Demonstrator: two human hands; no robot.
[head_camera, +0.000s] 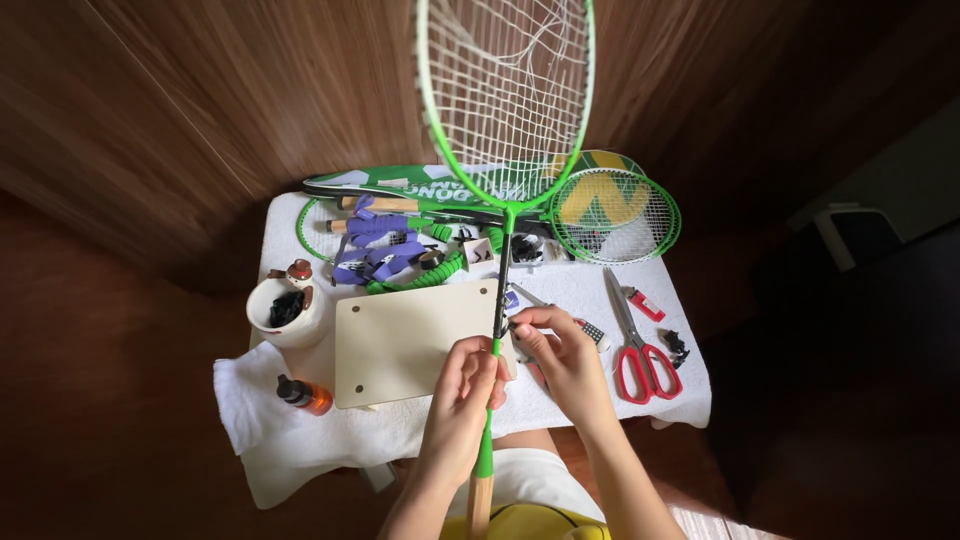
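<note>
I hold a green badminton racket (507, 110) upright, its strung head raised toward the wooden wall. My left hand (462, 395) grips the thin shaft just above the green cone and bare wooden handle (480, 500). My right hand (562, 352) pinches the shaft a little higher, where it looks dark; whether a small item sits in those fingers I cannot tell.
A small table under a white cloth (600, 290) carries a pale wooden board (410, 340), red-handled scissors (640, 350), a red lighter (645, 304), a white cup (285, 312), an orange bottle (303, 394), purple grip tape (380, 250), a green coiled cord (425, 275) and more green rackets (615, 215).
</note>
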